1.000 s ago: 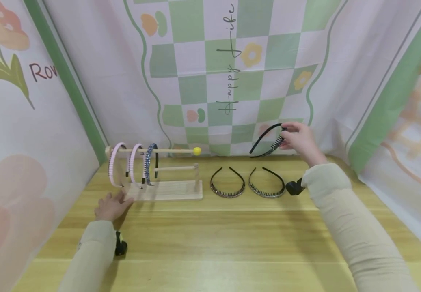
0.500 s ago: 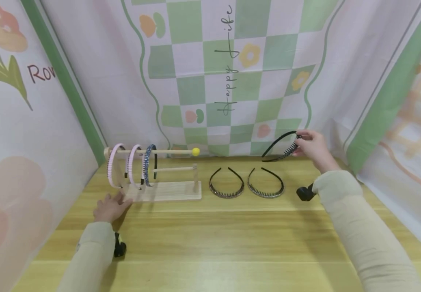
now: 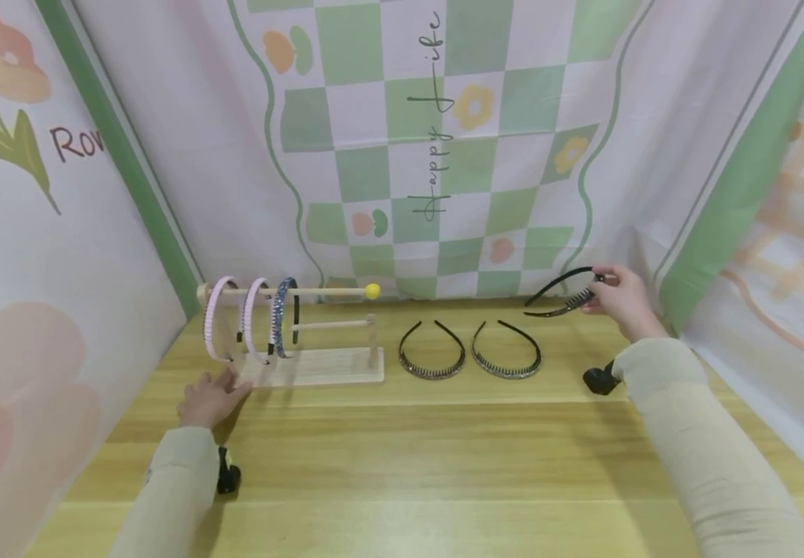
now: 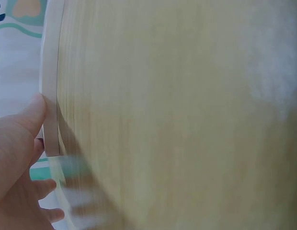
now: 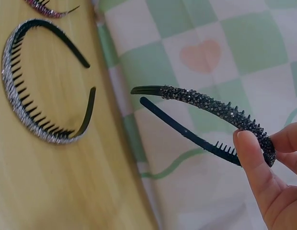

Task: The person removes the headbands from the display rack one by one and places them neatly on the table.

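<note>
In the head view, my right hand [image 3: 623,302] is raised over the back right of the table and pinches a black toothed headband [image 5: 206,103] covered in dark glitter. Its two tips point left, as the right wrist view shows. At the far left, my left hand [image 3: 209,400] holds the end of a wooden headband stand [image 3: 332,369], the thumb against the edge of its base. Two pink headbands [image 3: 212,322] and a blue glittery headband [image 3: 279,319] hang on the upper rod. On the table lie a brownish headband [image 3: 433,373] and a silvery headband [image 5: 21,108].
The stand's upper rod ends in a yellow ball [image 3: 372,291]. A lower rod [image 3: 332,325] runs beneath it. Patterned curtains [image 3: 408,178] enclose the back and sides of the wooden table [image 3: 402,465].
My right hand has moved right and down with the black headband, bringing it lower towards the table. My left hand stays at the stand.
</note>
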`<state>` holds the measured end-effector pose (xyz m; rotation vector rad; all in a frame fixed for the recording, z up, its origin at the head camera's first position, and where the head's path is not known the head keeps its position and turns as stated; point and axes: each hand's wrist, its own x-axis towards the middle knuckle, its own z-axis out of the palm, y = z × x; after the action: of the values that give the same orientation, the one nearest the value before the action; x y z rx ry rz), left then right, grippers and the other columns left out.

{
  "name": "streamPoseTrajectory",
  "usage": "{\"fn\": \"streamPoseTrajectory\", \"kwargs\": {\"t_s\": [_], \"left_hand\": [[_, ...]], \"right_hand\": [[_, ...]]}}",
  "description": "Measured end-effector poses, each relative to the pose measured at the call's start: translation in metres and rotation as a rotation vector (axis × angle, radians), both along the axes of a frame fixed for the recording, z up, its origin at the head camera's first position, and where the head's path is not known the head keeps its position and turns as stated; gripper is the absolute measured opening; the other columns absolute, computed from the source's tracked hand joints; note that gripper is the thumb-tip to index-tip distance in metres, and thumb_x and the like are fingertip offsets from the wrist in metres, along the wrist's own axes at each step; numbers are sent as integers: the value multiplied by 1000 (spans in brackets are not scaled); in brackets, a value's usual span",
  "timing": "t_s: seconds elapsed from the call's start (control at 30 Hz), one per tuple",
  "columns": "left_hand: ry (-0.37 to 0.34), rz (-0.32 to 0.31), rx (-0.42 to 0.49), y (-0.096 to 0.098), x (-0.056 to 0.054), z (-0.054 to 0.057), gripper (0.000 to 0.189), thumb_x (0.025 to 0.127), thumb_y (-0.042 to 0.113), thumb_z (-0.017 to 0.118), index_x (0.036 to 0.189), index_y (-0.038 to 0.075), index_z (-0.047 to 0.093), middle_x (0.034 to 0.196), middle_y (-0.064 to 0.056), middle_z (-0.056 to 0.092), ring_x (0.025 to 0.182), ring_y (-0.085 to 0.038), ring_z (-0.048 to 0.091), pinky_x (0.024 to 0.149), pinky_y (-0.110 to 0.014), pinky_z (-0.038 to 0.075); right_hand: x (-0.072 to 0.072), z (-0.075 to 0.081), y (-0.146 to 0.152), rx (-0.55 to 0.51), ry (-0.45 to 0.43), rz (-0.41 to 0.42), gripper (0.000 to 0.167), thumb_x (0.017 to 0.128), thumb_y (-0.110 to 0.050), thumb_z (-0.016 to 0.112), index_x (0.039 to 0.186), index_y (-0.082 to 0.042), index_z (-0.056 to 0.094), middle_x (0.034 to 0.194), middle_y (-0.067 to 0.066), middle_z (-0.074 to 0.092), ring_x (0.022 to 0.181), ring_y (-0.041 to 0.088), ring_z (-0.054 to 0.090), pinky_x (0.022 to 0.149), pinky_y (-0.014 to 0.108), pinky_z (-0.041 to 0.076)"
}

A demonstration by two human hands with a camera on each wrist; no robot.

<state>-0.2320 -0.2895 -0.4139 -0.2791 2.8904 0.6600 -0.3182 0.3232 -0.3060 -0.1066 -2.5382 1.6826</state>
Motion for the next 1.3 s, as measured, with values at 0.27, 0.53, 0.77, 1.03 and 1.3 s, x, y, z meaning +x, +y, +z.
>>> {"fn": "streamPoseTrajectory", "kwargs": {"t_s": [0.27, 0.53, 0.77, 1.03, 1.3], "left_hand": [[2, 1, -1, -2, -2, -5, 80, 89, 63, 36, 145, 9, 21, 140, -39, 6, 119, -63, 12, 89, -73, 19], [0, 0, 5, -4, -3, -7, 80, 89, 64, 36, 146, 9, 20, 141, -39, 4, 120, -63, 10, 89, -73, 17], [-5, 3, -1, -3, -4, -6, 81, 89, 64, 35, 145, 8, 21, 141, -39, 4, 120, -63, 9, 89, -73, 17], [-6, 0, -7, -2, -3, -2, 80, 89, 63, 36, 145, 8, 20, 140, -39, 6, 119, -63, 11, 89, -73, 19], [-7, 0, -9, -1, -3, -2, 79, 90, 62, 36, 145, 7, 20, 140, -39, 6, 119, -63, 11, 89, -72, 19]], "right_hand": [[4, -13, 10, 12, -16, -3, 49, 96, -3, 35, 141, 8, 19, 135, 36, 26, 71, 10, 58, 74, 26, 52], [6, -30, 19, 31, -33, -1, 47, 94, 2, 33, 138, 12, 21, 130, 38, 27, 70, 10, 57, 73, 27, 53], [4, -46, 27, 33, -46, -18, 47, 93, 3, 35, 138, 13, 22, 121, 35, 33, 65, 9, 59, 70, 28, 53], [12, -53, 33, 63, -90, 21, 49, 91, 6, 33, 137, 14, 20, 125, 43, 25, 65, 11, 59, 72, 30, 53], [22, -59, 47, 122, -177, 101, 45, 96, -2, 33, 134, 17, 21, 124, 47, 26, 71, 16, 65, 73, 31, 53]]}}
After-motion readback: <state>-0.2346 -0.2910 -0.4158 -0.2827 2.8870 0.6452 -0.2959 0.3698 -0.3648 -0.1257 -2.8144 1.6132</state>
